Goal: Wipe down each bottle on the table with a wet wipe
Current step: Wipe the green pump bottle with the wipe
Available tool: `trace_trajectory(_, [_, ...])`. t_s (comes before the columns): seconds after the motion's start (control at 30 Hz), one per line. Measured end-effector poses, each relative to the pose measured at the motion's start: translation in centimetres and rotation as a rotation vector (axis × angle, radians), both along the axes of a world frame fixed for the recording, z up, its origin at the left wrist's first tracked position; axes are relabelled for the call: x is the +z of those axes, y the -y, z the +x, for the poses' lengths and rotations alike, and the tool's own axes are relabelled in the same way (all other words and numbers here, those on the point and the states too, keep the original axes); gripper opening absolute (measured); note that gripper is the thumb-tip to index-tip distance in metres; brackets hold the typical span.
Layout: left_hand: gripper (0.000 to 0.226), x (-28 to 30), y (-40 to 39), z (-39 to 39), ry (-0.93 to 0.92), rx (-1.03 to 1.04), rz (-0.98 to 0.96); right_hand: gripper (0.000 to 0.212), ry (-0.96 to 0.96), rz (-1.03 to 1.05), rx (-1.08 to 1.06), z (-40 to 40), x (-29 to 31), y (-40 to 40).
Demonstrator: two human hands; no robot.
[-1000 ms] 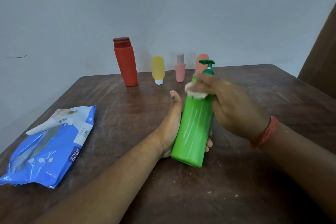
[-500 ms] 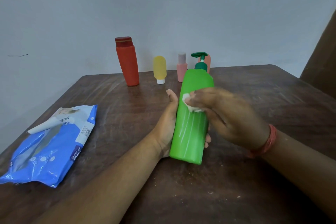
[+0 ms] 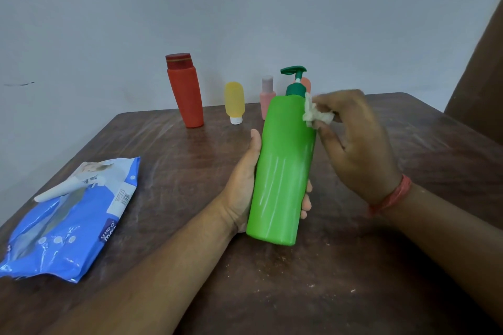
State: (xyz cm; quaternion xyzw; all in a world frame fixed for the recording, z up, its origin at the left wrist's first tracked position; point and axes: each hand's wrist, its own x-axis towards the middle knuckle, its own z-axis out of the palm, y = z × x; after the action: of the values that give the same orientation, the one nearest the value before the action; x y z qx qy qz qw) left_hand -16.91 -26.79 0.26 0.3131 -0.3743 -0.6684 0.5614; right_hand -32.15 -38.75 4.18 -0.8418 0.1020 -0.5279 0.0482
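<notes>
The dark brown wooden table point(image 3: 381, 266) filled most of my view, its far edge running against the pale wall and its far right corner rounded beside a brown panel. The near right stretch of the tabletop lay open, speckled with pale crumbs. Near the left edge sat the blue plastic pack of wet wipes point(image 3: 73, 215), its flap lifted, one corner overhanging or touching that edge; I could not tell which.

In the middle I held the tall bright green plastic pump bottle point(image 3: 283, 171), tilted slightly, its base lifted just off the wood or barely resting on it. My left hand point(image 3: 242, 187) wrapped its lower body from the left, thumb up along the side, fingertips showing past the right side. My right hand point(image 3: 356, 144) pinched a crumpled white wet wipe point(image 3: 315, 114) against the bottle's upper right shoulder, just below the dark green pump head point(image 3: 295, 81).

Along the far edge, well apart from my hands, stood a tall red plastic bottle with a dark red cap point(image 3: 186, 92), a small yellow tube standing on its white cap point(image 3: 234, 102), a small pink bottle point(image 3: 267, 96), and an orange bottle point(image 3: 307, 83), mostly hidden behind the pump.
</notes>
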Motion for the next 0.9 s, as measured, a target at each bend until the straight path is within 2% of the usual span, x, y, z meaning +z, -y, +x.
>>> trace_trajectory(0.13, [0.099,0.1,0.1,0.4,-0.017,0.027,-0.005,0.019,-0.134,-0.186,0.087,-0.3,-1.1,-0.6])
trace_trajectory(0.23, [0.099,0.2,0.1,0.5,-0.021,0.013,-0.008,0.012,-0.021,-0.074,-0.034,0.5,-0.4,0.7])
trace_trajectory(0.3, [0.099,0.2,0.1,0.5,-0.026,0.012,-0.018,0.012,0.011,0.035,0.002,0.4,-0.5,0.3])
trace_trajectory(0.47, [0.097,0.4,0.1,1.4,-0.034,0.091,-0.034,0.011,-0.134,-0.019,0.154,0.3,-1.7,-1.3])
trace_trajectory(0.63, [0.096,0.4,0.1,1.1,0.018,-0.013,0.017,0.010,0.153,0.266,0.039,1.1,-0.6,0.1])
trace_trajectory(0.8, [0.097,0.4,0.1,1.7,0.018,0.031,0.042,0.008,-0.083,0.104,0.153,0.4,-1.8,-0.9])
trace_trajectory(0.9, [0.097,0.5,0.2,1.7,0.034,0.014,0.057,0.009,0.042,0.142,0.033,1.2,-1.2,0.6])
